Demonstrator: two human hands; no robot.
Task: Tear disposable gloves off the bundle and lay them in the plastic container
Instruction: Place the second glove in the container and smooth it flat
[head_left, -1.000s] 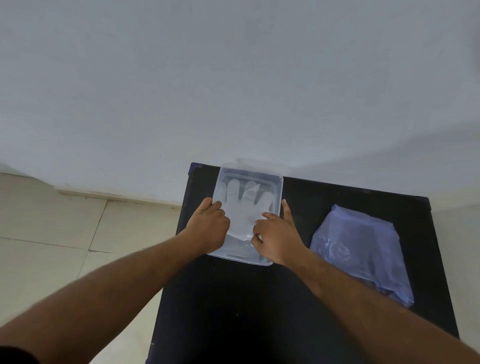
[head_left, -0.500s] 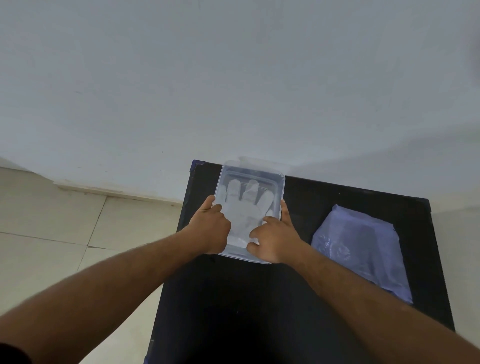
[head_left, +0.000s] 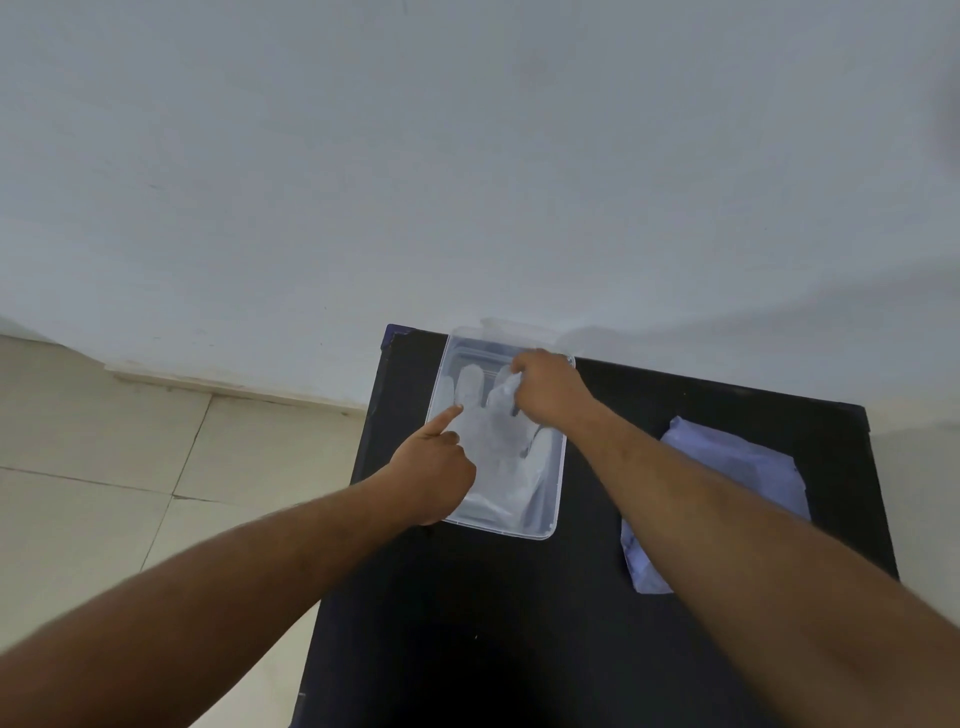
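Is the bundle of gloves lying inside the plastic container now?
No, the bundle of gloves lies on the black table, apart from the plastic container and to its right.

The right hand (head_left: 545, 392) covers the far right corner of the plastic container (head_left: 558, 499) and the fingertips of the glove (head_left: 498, 441) in it, the right forearm hides much of the glove bundle (head_left: 737, 467), and both arms run off the bottom edge.

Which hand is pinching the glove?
The right hand, at the container's far end, pinches the glove. The left hand only presses one pointing finger down.
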